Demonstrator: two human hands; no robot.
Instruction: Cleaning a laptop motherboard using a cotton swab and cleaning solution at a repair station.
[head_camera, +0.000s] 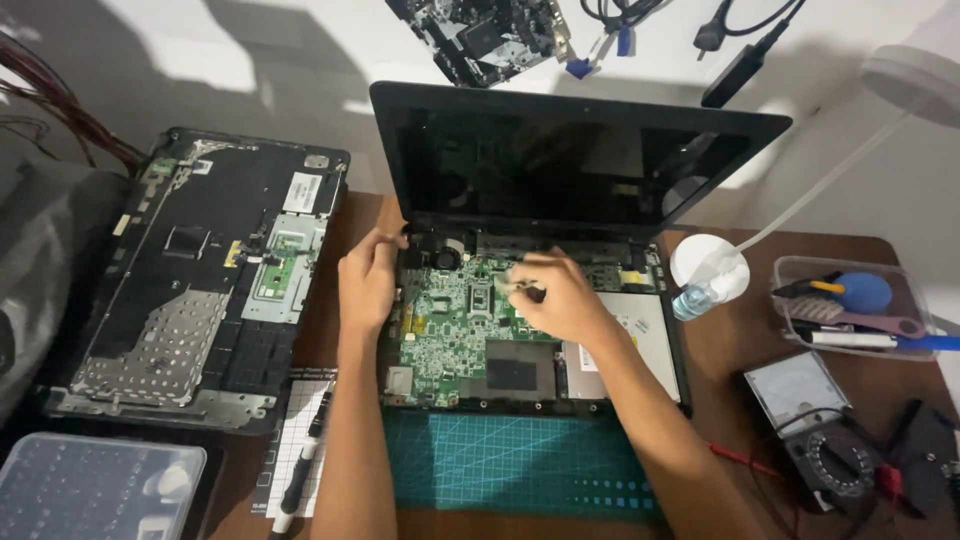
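Note:
An opened black laptop (585, 165) lies in front of me with its green motherboard (450, 320) exposed. My left hand (367, 280) rests on the board's upper left corner, fingers curled by the hinge and fan area. My right hand (555, 295) hovers over the middle of the board, fingers pinched together around something small and blurred; what it is cannot be made out. The laptop's front edge sits on a teal cutting mat (510, 460).
The removed keyboard cover (200, 280) lies upside down at the left. A screwdriver (300, 470), a clear screw box (95, 490), a spray bottle (700, 290), a tool tray (850, 305) and a multimeter (825, 430) surround the work area. Another circuit board (490, 35) lies behind the laptop.

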